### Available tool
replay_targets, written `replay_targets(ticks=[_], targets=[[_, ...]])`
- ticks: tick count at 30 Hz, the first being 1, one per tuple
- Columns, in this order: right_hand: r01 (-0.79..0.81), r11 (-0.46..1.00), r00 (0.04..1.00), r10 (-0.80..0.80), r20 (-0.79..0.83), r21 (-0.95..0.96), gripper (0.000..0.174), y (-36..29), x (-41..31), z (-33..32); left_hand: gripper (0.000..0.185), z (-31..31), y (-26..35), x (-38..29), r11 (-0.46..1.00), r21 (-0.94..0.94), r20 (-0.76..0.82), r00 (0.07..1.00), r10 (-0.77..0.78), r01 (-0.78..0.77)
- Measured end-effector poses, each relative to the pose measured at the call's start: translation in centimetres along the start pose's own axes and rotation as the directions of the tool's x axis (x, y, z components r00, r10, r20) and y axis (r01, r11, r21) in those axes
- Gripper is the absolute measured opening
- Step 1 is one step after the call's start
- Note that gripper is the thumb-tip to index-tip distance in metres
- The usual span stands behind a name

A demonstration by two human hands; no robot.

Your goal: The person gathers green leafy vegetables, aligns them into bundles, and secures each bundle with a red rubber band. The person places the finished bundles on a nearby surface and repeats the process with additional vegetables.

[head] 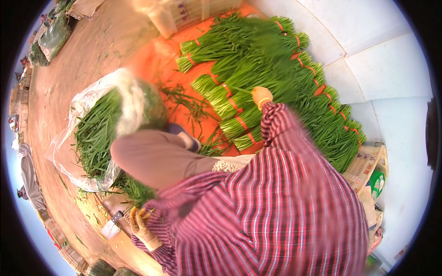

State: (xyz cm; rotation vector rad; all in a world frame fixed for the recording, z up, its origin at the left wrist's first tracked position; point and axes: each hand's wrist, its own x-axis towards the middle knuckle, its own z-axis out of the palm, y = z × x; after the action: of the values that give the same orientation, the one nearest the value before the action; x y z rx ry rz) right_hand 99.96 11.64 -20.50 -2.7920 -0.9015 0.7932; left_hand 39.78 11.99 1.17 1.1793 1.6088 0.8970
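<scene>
My right hand (261, 95), in a pale glove, reaches out over rows of garlic chives (255, 69) tied with red bands. Its fingers are curled, and a pale green stalk runs from them; anything else inside the fist is hidden. The gloved left hand (141, 224) is held low beside my body, fingers apart, with nothing in it. Near that hand, a knife (112, 224) with a black handle and broad blade lies by a wooden board (127, 245). Loose chives (138, 188) lie between the left hand and my knee.
Beyond my knee stands a clear plastic bag (100, 131) stuffed with chives. Loose leaves lie on an orange sheet (155, 57). Plastic crates stand at the top (193, 13) and right (362, 165), near a white wall (380, 69). More filled bags (55, 38) sit on the ground.
</scene>
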Motion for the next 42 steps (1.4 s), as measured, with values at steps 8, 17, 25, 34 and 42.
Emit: replay_targets(ticks=[8,17,25,34,42], targets=[[-0.141,0.99,0.976,0.137,-0.169,-0.01,0.024,3.2,5.7,-4.6,0.035,2.5,-2.0,2.9,0.98,-0.028,0.105,0.975,-0.195,0.199],[0.661,0.583,0.328,-0.791,0.517,0.473,0.025,-6.5,-3.9,9.8,0.035,2.8,-4.0,6.5,0.934,0.212,0.027,0.954,-0.299,0.287],[0.324,0.92,0.926,-0.261,-0.272,0.221,0.043,-3.0,14.9,-0.8,0.03,2.6,-4.4,8.2,0.897,0.145,-0.072,0.908,-0.412,0.418],[0.021,0.969,0.977,-0.072,-0.2,-0.245,0.026,4.1,26.0,-5.0,0.034,3.5,-4.2,12.3,0.802,0.382,0.017,0.864,-0.504,0.46],[-0.069,0.956,0.991,0.033,-0.13,-0.286,0.036,7.6,31.3,-3.8,0.036,5.3,-5.0,13.4,0.735,0.436,-0.009,0.819,-0.574,0.52]])
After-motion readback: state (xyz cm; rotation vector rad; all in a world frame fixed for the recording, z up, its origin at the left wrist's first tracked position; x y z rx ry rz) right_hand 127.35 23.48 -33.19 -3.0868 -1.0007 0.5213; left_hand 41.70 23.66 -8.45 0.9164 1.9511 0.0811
